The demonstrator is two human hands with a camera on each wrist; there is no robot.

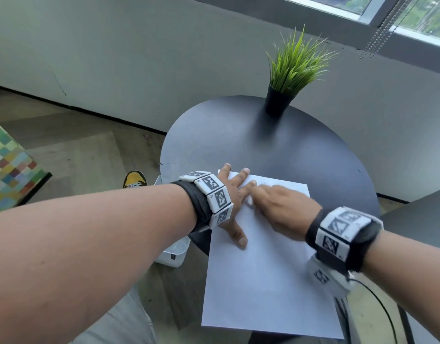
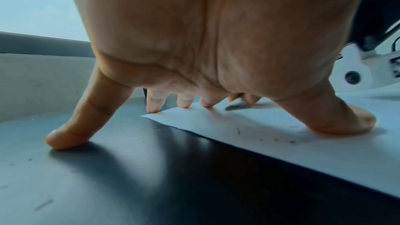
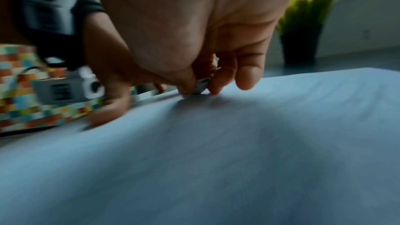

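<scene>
A white sheet of paper (image 1: 263, 269) lies on the round black table (image 1: 238, 135), its near part overhanging the table's edge. My left hand (image 1: 232, 202) lies flat with spread fingers on the sheet's far left corner; in the left wrist view the thumb (image 2: 337, 122) presses the paper (image 2: 303, 148) and the little finger rests on bare table. My right hand (image 1: 281, 207), blurred, sits just right of it and pinches a small whitish eraser-like piece (image 3: 201, 86) against the paper (image 3: 216, 160). Grey specks dot the sheet near the left thumb.
A green grass plant in a black pot (image 1: 277, 103) stands at the table's far side. A white bin (image 1: 174, 254) sits on the floor under the left edge, beside a yellow shoe (image 1: 134, 178). A second dark tabletop (image 1: 422, 214) adjoins on the right.
</scene>
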